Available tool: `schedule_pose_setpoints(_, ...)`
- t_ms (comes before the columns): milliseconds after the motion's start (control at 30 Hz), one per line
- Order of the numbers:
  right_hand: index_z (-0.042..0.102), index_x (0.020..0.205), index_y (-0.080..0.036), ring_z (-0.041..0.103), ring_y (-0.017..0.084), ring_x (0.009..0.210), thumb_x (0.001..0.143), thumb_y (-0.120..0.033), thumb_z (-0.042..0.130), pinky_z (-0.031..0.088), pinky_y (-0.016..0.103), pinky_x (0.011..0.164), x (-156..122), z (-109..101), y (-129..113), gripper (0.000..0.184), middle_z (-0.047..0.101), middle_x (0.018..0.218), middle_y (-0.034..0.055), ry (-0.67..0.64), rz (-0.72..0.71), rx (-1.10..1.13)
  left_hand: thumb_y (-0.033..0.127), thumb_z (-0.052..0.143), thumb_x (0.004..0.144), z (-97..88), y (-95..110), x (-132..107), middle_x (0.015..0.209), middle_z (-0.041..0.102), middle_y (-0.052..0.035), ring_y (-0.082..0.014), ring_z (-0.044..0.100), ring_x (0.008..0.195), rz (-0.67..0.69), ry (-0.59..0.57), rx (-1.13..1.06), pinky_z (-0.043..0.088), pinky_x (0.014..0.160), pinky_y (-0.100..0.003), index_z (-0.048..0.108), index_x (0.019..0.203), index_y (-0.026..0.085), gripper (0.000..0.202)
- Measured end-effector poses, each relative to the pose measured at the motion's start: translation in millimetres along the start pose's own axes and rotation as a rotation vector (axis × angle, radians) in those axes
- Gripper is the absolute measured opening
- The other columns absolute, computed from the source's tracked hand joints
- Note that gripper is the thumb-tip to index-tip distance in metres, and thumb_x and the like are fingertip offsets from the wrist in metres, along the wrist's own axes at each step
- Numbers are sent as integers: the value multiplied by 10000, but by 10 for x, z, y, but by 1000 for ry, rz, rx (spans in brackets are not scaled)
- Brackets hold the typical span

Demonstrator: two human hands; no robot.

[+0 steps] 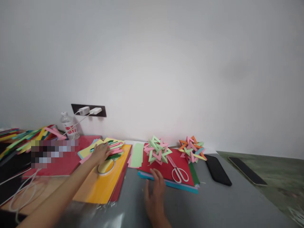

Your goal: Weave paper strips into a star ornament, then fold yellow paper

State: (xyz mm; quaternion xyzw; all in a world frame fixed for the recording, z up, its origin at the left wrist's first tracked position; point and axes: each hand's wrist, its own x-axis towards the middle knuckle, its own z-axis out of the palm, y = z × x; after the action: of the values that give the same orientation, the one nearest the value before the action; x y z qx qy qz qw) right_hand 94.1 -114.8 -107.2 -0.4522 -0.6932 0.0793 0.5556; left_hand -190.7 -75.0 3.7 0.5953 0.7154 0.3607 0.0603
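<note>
Bottle [67, 125] just beyond the left grip, its red label too blurred to read. Left grip [101, 153] lies open, flat on a pile of paper strips [115, 148] whose lengths run rightward from its fingers. Right grip [155, 190], open and empty, touches fingertips to a red sheet [166, 169] at its near edge; white scissors [179, 173] lie just right.

The left hand [101, 154] hides some paper strips [117, 146].

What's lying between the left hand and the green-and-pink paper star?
A light-green paper strip lies flat on the table between the left hand and the star, as the head view shows.
</note>
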Motion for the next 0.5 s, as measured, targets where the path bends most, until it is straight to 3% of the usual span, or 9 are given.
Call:
schedule_pose_setpoints(100, 434, 1191, -151, 414, 292, 1127, 837, -240, 409, 340, 492, 891, 275, -139, 396, 366, 492, 1169, 164, 172, 72, -146, 502, 625, 618, 306, 190, -150, 1282, 473, -159, -355, 297, 1254, 97, -47, 32, 183, 1034, -475, 509, 1146, 145, 647)
schedule_pose_setpoints(200, 498, 1131, -138, 446, 311, 1084, 782, -359, 495, 342, 475, 880, 455, -306, 838, 413, 536, 1115, 161, 124, 178, -285, 505, 631, 642, 772, 602, -326, 1421, 273, -149, -291, 376, 1229, 217, -238, -109, 310, 991, -420, 203, 1365, 212, 890)
schedule_pose_setpoints(267, 527, 1106, -139, 477, 303, 1042, 732, -406, 546, 361, 435, 860, 473, -375, 1046, 460, 559, 1078, 150, 38, 236, -366, 480, 682, 602, 1067, 877, -373, 1430, 240, -137, -281, 379, 1229, 267, -252, -191, 342, 973, -424, 99, 1385, 252, 1002)
schedule_pose_setpoints(367, 590, 1020, -153, 511, 281, 985, 724, -378, 542, 376, 389, 829, 402, -399, 1161, 375, 578, 1018, 133, -52, 283, -460, 391, 685, 634, 1399, 1125, -315, 1356, 358, -107, -247, 343, 1249, 363, -99, -216, 306, 1006, -408, 214, 1349, 242, 869)
schedule_pose_setpoints(500, 604, 986, -169, 518, 276, 945, 699, -314, 543, 375, 380, 801, 322, -428, 1136, 328, 582, 956, 119, -57, 274, -534, 303, 628, 702, 1648, 1159, -147, 1221, 484, -86, -234, 438, 1163, 362, 1, -232, 348, 963, -405, 374, 1234, 223, 595)
